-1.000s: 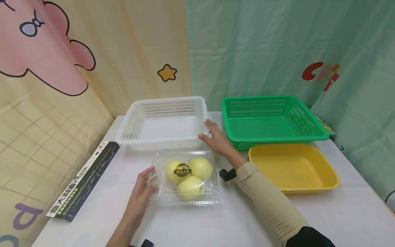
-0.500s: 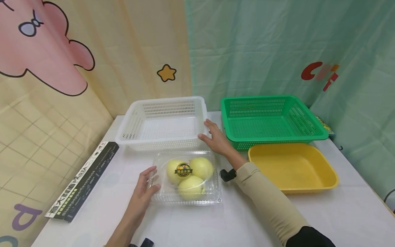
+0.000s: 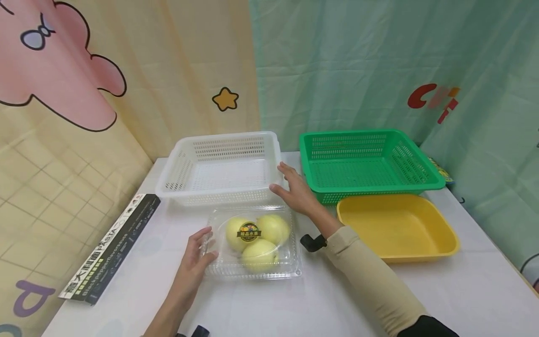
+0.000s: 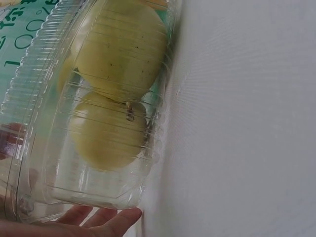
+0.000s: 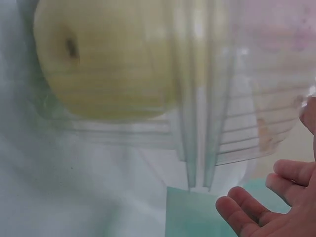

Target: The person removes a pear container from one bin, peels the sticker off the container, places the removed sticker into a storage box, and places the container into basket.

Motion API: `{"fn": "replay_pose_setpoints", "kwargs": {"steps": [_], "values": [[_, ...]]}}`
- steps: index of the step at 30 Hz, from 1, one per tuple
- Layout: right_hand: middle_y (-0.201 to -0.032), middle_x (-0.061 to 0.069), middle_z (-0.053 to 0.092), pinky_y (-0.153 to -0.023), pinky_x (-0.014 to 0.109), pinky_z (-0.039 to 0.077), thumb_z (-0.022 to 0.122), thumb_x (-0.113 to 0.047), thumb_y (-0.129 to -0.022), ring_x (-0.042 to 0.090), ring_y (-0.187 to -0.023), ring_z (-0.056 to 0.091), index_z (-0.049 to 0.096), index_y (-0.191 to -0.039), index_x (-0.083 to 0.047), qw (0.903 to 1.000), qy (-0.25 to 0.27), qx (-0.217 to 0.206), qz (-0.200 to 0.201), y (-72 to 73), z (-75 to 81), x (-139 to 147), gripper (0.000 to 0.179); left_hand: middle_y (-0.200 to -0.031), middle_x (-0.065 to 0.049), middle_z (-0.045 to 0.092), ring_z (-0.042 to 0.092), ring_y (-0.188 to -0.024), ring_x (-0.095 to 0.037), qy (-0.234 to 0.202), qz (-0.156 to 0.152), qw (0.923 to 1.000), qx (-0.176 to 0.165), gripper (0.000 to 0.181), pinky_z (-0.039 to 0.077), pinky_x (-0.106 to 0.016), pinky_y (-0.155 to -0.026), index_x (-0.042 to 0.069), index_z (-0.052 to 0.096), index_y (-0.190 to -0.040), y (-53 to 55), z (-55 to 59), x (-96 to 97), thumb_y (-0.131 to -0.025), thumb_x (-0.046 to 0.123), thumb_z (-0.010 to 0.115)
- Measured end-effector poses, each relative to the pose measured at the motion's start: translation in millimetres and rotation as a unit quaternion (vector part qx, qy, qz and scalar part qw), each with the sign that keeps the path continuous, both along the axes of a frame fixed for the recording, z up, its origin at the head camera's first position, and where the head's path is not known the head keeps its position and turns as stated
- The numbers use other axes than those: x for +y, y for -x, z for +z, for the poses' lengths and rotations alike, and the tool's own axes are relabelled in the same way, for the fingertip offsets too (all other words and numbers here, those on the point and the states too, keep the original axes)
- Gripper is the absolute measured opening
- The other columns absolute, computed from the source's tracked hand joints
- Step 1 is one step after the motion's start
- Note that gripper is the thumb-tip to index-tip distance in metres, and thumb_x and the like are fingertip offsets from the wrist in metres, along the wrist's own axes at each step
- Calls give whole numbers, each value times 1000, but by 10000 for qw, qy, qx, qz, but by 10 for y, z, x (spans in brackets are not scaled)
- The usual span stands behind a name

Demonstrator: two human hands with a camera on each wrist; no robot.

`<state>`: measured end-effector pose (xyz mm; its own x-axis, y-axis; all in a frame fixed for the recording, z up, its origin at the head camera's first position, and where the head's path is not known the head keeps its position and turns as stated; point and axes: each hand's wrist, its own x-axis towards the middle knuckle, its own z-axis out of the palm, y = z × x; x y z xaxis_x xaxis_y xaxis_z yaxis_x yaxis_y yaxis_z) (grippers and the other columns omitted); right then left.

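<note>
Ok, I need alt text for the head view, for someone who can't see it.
A person's left-hand grip touches the left side of a clear box of three pale yellow fruits; the right-hand grip is open near the white basket behind it. A green basket and yellow tray sit to the right, a dark pasta box to the left, on a white table.

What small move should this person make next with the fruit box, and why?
I'd probably bring the right hand back to the right side of the box. The left hand is at its left side, but the right is open near the white basket, gripping nothing. A hand on each side would likely steady the box and its fruit.
</note>
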<state>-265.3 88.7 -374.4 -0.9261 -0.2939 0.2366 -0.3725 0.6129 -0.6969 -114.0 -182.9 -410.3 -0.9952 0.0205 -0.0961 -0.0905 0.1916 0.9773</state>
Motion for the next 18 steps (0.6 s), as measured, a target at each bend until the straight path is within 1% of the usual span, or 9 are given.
{"fn": "replay_pose_setpoints", "kwargs": {"steps": [7,12,18], "values": [[-154,9,31,-115,52,26,59,-38,-91,30,-143,28,35,-145,-8,9985,-131,487,231,-263,30,65,66,-157,-11,14,11,-146,-38,-22,7,10000,10,57,17,-59,-114,20,27,-143,1,-8,-4,-93,9,51],[-153,6,33,-114,53,26,61,-36,-90,30,-141,29,38,-144,-10,9978,-125,582,299,-481,-5,119,64,-157,-12,15,11,-146,-39,42,29,10000,-15,57,17,-60,-114,21,27,-143,9,-8,2,-93,9,51],[-152,6,36,-111,56,28,63,-32,-88,32,-139,31,39,-143,-9,9967,1,673,451,-703,-96,192,64,-156,-13,17,13,-145,-39,56,60,10000,10,57,17,-60,-114,21,28,-143,7,-4,3,-92,9,51]]}}
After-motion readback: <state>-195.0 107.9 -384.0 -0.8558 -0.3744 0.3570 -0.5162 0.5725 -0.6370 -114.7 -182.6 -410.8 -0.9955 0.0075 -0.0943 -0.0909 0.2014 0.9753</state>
